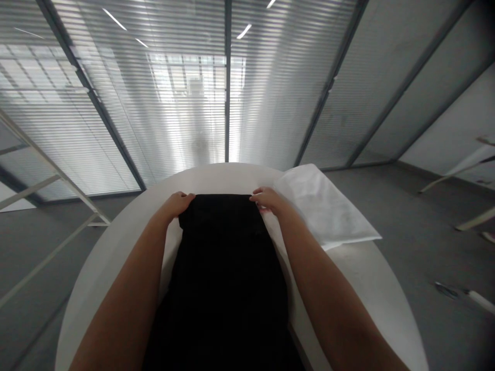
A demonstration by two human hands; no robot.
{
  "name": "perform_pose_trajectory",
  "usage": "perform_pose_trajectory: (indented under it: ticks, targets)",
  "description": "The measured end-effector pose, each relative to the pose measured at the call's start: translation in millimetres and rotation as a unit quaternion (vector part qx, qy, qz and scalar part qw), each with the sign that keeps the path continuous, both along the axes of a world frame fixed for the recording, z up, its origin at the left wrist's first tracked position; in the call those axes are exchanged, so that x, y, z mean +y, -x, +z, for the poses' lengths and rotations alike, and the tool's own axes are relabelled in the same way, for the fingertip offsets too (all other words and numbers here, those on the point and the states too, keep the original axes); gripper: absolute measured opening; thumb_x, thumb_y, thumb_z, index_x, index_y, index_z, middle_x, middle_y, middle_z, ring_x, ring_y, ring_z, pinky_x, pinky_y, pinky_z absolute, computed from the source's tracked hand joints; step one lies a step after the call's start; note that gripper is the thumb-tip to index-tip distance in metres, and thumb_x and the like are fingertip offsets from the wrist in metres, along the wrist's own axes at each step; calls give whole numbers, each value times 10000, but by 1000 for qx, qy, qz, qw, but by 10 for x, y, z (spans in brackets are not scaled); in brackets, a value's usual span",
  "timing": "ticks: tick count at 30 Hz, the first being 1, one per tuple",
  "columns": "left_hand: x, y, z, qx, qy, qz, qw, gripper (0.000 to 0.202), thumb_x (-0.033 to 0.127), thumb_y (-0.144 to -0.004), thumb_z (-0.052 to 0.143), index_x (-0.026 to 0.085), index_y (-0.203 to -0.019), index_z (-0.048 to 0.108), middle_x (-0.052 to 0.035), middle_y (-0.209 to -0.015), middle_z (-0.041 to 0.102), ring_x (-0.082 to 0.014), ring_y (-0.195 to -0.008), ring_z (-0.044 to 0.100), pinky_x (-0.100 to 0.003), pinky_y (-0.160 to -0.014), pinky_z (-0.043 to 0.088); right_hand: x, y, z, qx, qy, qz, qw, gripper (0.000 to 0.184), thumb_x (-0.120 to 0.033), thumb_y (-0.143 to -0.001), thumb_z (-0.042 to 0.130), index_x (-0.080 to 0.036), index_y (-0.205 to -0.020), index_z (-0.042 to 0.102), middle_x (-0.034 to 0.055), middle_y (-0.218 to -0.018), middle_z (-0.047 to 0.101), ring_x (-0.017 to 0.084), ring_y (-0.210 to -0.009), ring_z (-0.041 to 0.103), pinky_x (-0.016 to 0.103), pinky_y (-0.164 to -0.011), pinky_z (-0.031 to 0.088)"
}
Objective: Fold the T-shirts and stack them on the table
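A black cloth (226, 278) lay on a round white table (371, 273), its long axis running straight from the person toward the far rim. The left hand (176, 205) and right hand (268, 200) sat curled at its far corners, whether pinching could not be told. A folded white cloth (325, 206) lay just beside the right hand.

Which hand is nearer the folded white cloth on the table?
Right. The right hand is at the top corner of the black cloth, right beside the folded white cloth. The left hand is at the opposite corner, farther away, with the black cloth between it and the white one.
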State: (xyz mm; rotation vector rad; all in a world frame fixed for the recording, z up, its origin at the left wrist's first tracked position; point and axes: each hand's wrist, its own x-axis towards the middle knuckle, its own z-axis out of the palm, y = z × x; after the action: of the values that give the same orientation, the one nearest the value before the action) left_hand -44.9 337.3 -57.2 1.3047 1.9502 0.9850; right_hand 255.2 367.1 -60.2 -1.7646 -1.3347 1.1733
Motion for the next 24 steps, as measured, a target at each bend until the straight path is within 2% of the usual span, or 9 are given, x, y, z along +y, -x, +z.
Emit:
perform_pose_trajectory:
  ticks: [3,6,9,12,15,18,21,24]
  targets:
    - [-68,-32,82,4,17,-17,1000,296,416,-573,794,177,-688,663,-59,-564,632,-239,-584,609,-295,-526,419,-39,-1,61,-21,38,26,999,267,-280,-692,747,-197,-913,622,24,-704,600,163,-622,572,313,-553,520]
    - [-153,-70,179,-14,33,-35,999,418,463,-552,820,168,-823,701,-70,-620,670,-230,-560,615,-284,-499,417,-83,6,125,-52,51,62,995,404,-319,-658,793,-198,-1005,627,21,-667,584,178,-616,580,349,-562,538]
    - [-195,-84,214,-58,50,-58,995,597,439,-523,850,182,-1037,687,-66,-676,695,-218,-568,630,-267,-499,423,-114,24,156,-68,47,97,992,626,-271,-651,798,-218,-1229,563,16,-672,587,189,-601,580,385,-560,542]
    - [-181,-75,180,-74,44,-70,994,652,356,-514,863,184,-1111,665,-65,-705,703,-218,-595,640,-266,-516,441,-121,68,136,-55,16,100,993,740,-176,-660,775,-234,-1342,491,10,-678,593,172,-590,563,364,-564,534]
    - [-142,-55,134,-90,12,-76,993,577,329,-541,844,169,-1073,687,-72,-736,708,-215,-638,646,-275,-563,469,-97,103,88,-30,-18,67,997,632,-130,-699,728,-207,-1298,542,33,-720,622,161,-608,564,322,-572,516]
    - [-101,-35,79,-100,-26,-90,991,544,379,-600,802,165,-1088,693,-78,-786,714,-204,-664,645,-296,-619,492,-52,82,55,38,-5,48,998,502,-117,-766,662,-198,-1254,575,52,-804,655,145,-637,584,284,-583,500]
    - [-40,-24,-44,-106,-73,-105,986,554,415,-666,743,170,-1157,671,-95,-892,723,-217,-744,664,-339,-697,520,-9,31,35,86,-6,25,996,438,-109,-824,583,-203,-1252,571,56,-879,673,124,-641,591,261,-584,494]
    - [38,-17,-233,-71,-121,-110,984,504,389,-721,686,183,-1180,659,-95,-1015,718,-230,-886,672,-368,-810,526,18,10,2,9,-49,14,999,421,-148,-841,568,-203,-1259,562,71,-959,681,135,-668,608,258,-584,497]
